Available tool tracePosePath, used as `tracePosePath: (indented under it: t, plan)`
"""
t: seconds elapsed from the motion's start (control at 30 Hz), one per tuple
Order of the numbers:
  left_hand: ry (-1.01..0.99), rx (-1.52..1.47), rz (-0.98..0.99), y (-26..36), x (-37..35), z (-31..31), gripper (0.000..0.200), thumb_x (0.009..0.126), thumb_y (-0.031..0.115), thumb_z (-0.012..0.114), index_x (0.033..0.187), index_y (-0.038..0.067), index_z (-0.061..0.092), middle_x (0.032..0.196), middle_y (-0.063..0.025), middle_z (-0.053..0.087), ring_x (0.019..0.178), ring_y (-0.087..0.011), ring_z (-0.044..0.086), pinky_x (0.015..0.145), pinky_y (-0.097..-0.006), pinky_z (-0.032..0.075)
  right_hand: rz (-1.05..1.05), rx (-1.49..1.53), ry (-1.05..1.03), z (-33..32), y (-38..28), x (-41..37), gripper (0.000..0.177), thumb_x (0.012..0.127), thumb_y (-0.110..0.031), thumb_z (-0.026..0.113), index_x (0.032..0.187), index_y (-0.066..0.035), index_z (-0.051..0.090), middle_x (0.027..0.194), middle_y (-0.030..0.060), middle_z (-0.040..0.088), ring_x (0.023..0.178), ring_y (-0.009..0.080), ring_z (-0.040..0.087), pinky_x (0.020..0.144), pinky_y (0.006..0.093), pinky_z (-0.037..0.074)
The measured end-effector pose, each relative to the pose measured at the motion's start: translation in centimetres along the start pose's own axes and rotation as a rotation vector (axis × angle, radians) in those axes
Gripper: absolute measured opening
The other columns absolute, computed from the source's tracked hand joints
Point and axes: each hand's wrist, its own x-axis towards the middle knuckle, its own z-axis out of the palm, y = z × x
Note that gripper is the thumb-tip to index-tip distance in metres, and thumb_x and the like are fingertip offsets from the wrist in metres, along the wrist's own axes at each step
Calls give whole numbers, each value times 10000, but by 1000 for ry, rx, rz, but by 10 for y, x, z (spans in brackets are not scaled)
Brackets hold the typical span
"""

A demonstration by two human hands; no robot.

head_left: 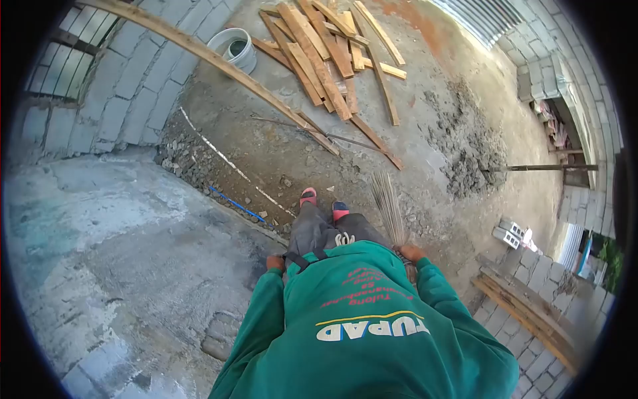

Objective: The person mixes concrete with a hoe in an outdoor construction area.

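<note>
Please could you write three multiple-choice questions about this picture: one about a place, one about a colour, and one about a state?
1. Where does the white bucket stand?
A. close to the block wall
B. on top of the plank pile
C. between the feet

2. What colour is the person's shirt?
A. yellow
B. green
C. black

3. In what state is the right hand?
A. open and free
B. flat on the ground
C. closed around the stick broom

Answers:
1 A, the bucket sits on the ground right by the grey blocks.
2 B, both sleeves and the body are green.
3 C, the hand clasps the bundled end of the thin sticks.
</note>
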Motion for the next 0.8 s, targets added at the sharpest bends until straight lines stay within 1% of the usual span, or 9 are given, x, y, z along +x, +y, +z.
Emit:
tracePosePath:
  t: [0.1, 0.13, 0.2, 0.23, 0.37, 0.5, 0.57, 0.73, 0.8]
  plan:
    - [-78, -31, -20, 26, 53, -66, 329, 824, 310, 650, 946, 11, 719, 964, -146, 723, 849, -330, 695, 798, -435, 532, 18, 159, 178, 36, 20, -32, 634, 805, -530, 611, 1159, -6, 662, 1202, 237, 636, 1169, 346, 586, 988, 405, 431]
    - [-142, 234, 233, 23, 83, -91, 271, 838, 243, 642, 974, 17, 705, 926, -142, 721, 807, -315, 698, 749, -426, 547, -45, 198, 224, 45, 24, -45, 619, 800, -525, 615, 1135, -7, 671, 1167, 245, 646, 1146, 347, 599, 963, 407, 450]
    - [-123, -53, 209, 52, 113, -122, 184, 870, 125, 601, 1011, 27, 668, 844, -139, 703, 708, -282, 689, 616, -403, 558, -78, 271, 286, 61, 37, -65, 603, 796, -520, 618, 1111, -9, 680, 1133, 253, 656, 1123, 348, 612, 939, 410, 469]
    - [-44, -591, -93, 78, 112, -137, 158, 888, 74, 568, 1020, 30, 645, 801, -139, 687, 651, -265, 677, 533, -388, 554, -68, 338, 282, 71, 47, -75, 562, 793, -486, 635, 1073, -2, 683, 1107, 254, 658, 1097, 375, 612, 912, 431, 481]
    - [-110, -494, -56, 159, 128, -178, 171, 916, 7, 479, 1029, 39, 603, 740, -121, 649, 548, -218, 632, 417, -352, 517, -51, 304, 139, 168, 133, -30, 556, 801, -508, 606, 1062, -25, 695, 1078, 242, 668, 1087, 400, 608, 898, 456, 482]
    - [-136, -377, 34, 251, 97, -154, 142, 923, 87, 527, 950, 27, 653, 663, -76, 630, 489, -173, 580, 421, -314, 480, 154, 467, 86, 150, 138, -63, 558, 825, -523, 561, 1113, -63, 690, 1151, 229, 650, 1121, 383, 598, 929, 445, 473]
    - [-124, -255, 96, 285, 77, -121, 169, 923, 160, 575, 924, 21, 671, 663, -72, 639, 500, -163, 577, 437, -302, 471, -62, 327, 89, 151, 162, -58, 521, 872, -497, 491, 1066, -63, 703, 1150, 226, 646, 1062, 375, 624, 913, 451, 473]
    - [-249, -178, -1, 374, 2, -6, 244, 921, 257, 621, 918, 26, 700, 659, -65, 635, 552, -183, 607, 427, -332, 472, -77, 409, 62, 126, 246, -13, 518, 857, -495, 516, 1097, -74, 702, 1198, 198, 637, 1114, 369, 605, 937, 440, 475]
    - [-216, 148, 220, 410, -24, 31, 284, 903, 282, 632, 945, 12, 712, 714, -108, 678, 642, -234, 655, 496, -382, 502, -118, 358, 43, 107, 271, -13, 516, 842, -493, 546, 1120, -87, 701, 1241, 168, 629, 1149, 366, 590, 949, 431, 478]
